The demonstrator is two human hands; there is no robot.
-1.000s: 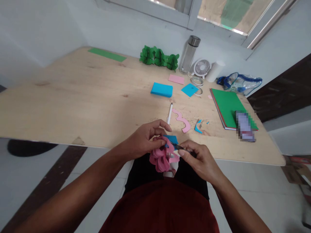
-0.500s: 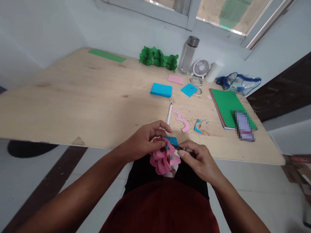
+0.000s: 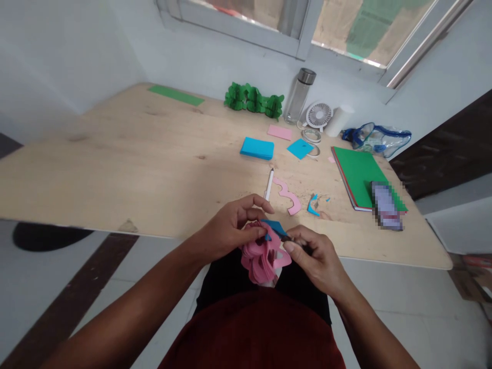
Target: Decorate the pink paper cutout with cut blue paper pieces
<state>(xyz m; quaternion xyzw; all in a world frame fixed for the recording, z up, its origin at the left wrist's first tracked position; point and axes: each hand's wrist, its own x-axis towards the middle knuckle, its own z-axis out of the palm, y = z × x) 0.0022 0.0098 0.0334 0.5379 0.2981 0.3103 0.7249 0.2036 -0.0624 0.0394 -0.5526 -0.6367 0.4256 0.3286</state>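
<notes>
My left hand (image 3: 234,223) is closed on a pink layered paper decoration (image 3: 258,262) with wavy, scalloped edges, held just off the table's front edge above my lap. A piece of blue paper (image 3: 273,226) sits at its upper side, partly under my left thumb. My right hand (image 3: 317,256) grips dark-handled scissors (image 3: 285,238), mostly hidden by the fingers, their front end against the blue paper. On the table just beyond lie a white pen (image 3: 269,184), a wavy pink paper strip (image 3: 290,196) and a curved blue offcut (image 3: 312,206).
Farther back are a blue paper stack (image 3: 257,148), a green paper decoration (image 3: 253,100), a glass bottle (image 3: 299,97), a small fan (image 3: 319,115) and tape rolls (image 3: 311,135). At right, a phone (image 3: 386,202) lies over a green folder (image 3: 365,171).
The camera view has tilted slightly up, so the table sits lower in the picture. Both hands keep their holds; the blue paper and scissors have shifted a little against the pink decoration.
</notes>
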